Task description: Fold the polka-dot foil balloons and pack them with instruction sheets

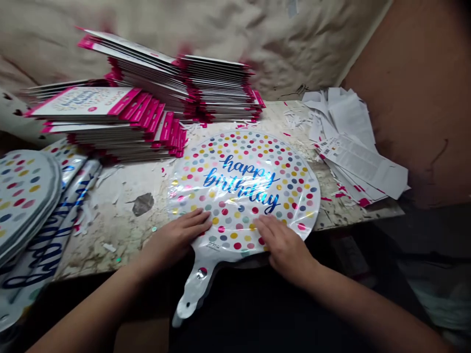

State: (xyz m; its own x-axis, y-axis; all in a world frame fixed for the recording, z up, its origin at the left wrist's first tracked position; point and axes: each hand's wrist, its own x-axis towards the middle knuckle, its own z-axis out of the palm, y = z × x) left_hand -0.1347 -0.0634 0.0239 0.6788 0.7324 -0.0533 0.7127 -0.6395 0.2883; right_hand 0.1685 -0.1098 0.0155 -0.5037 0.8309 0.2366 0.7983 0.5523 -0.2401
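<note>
A flat, round foil balloon (pixel 235 215) lies in front of me on the worktop. It is white with coloured dots, and "happy birthday" runs across it in shiny blue script. Its narrow tail (pixel 193 289) hangs past the front edge, with a second layer showing beneath. My left hand (pixel 184 233) rests flat on the balloon's lower left, fingers stretched out. On the lower right, my right hand (pixel 285 245) lies with its fingers extended over the foil, and its thumb is hidden. Neither hand grips anything.
Stacks of white-and-pink printed packets (pixel 110 117) stand at the back left, with another packet stack (pixel 224 88) behind. More dotted foil balloons (pixel 27 196) lie far left. Crumpled paper strips (pixel 353 142) heap at the right, near a brown panel (pixel 415 108). Scraps litter the worn worktop (pixel 125 230).
</note>
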